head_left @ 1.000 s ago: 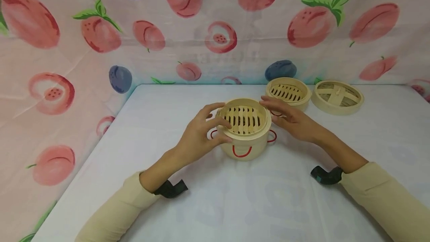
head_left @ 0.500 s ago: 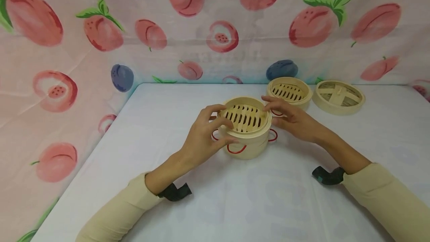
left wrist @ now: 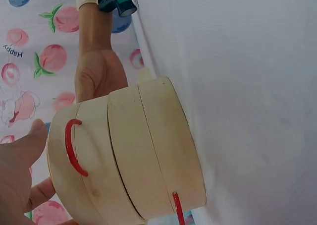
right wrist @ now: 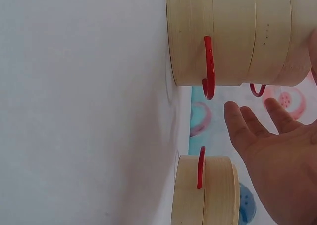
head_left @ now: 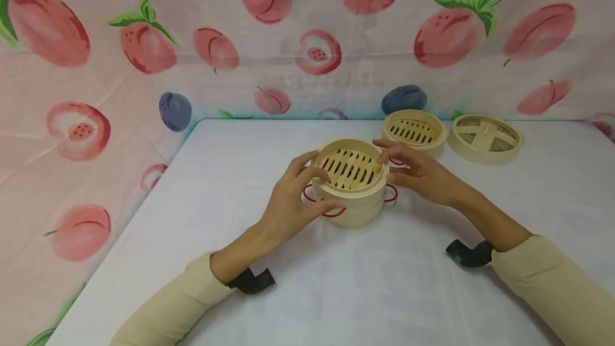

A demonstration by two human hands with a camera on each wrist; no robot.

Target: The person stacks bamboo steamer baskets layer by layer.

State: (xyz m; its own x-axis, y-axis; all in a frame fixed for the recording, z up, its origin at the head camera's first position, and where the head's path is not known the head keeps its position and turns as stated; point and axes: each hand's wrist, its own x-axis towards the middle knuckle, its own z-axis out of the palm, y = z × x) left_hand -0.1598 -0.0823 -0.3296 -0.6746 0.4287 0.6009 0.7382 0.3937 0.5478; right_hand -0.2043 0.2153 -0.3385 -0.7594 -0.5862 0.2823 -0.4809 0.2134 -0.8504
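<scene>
Facing upward, steamer stack (head_left: 360,208), axis vertical; left hand (head_left: 291,199), right hand (head_left: 424,174) gripping rim (head_left: 354,194).

Free room on the counter (head_left: 365,287) in front of the steamer stack (head_left: 357,217) — behind it to the right, a basket (head_left: 430,149) and lid (head_left: 485,139) block

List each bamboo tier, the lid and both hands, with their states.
Top tier: upright, uncovered, on the bottom tier.
Bottom tier: upright, on the table.
Back tier: upright, uncovered.
Lid: off, flat, strap side up.
Left hand: bent over the top tier's edge.
Right hand: at the top tier's edge; grip unclear.
</scene>
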